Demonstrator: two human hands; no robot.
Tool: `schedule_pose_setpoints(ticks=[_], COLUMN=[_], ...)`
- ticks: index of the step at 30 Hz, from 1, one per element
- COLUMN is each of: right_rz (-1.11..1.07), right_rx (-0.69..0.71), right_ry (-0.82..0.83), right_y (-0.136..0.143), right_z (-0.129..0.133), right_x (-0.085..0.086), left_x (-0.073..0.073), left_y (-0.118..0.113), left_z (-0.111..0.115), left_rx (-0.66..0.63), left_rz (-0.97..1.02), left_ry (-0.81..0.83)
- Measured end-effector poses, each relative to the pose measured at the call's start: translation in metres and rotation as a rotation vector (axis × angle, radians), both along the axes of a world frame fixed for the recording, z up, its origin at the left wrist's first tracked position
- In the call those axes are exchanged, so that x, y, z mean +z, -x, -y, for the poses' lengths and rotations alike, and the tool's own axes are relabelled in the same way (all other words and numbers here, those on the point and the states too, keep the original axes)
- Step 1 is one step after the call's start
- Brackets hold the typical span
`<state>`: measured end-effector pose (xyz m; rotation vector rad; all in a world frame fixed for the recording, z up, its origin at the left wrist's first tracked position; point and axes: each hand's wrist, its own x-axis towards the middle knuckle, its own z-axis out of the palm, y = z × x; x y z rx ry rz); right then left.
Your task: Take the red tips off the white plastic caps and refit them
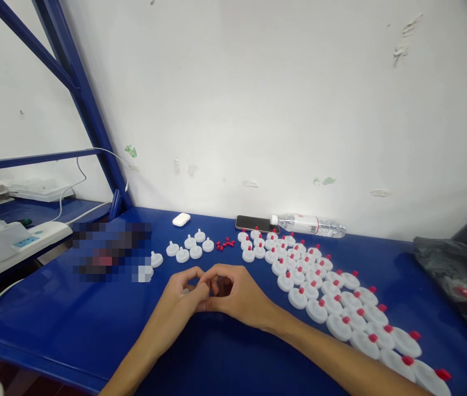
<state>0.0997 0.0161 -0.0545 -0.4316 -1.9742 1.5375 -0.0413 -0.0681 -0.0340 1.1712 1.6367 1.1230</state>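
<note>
My left hand [184, 297] and my right hand [235, 294] meet at the middle of the blue table, fingers curled and fingertips together. Whatever is between the fingers is hidden. Just beyond them lies a small group of red caps [225, 243]. To the left of the caps stand several white round pieces with bare upright stems [196, 252]. Rows of white round pieces with red caps on their stems [297, 297] spread from the middle to the lower right, next to my right forearm.
Along the wall lie a white case [181, 220], a dark phone [253, 223] and a clear bottle [307, 224]. A black plastic bag [456, 275] is at the right. Power strips [31, 247] and cables are at the left, beside a blurred patch.
</note>
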Motion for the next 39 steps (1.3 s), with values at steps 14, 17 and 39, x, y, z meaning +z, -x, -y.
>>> schedule_pose_setpoints(ticks=[14,17,39], right_rz=[0.046,0.038,0.036], right_rx=[0.005,0.013,0.026], right_ry=[-0.073,-0.086,-0.298], right_y=[-0.0018,-0.0016,-0.0030], right_z=[0.0026,0.0028,0.0031], right_x=[0.0027,0.0018,-0.0020], left_x=[0.0105,0.0094,0.0085], left_y=[-0.0062,-0.0069,-0.0004], left_z=[0.0036,0.0027,0.0038], left_rx=[0.018,-0.012,-0.223], left_rz=[0.039,0.080,0.012], left_ry=[-0.054,-0.102,-0.153])
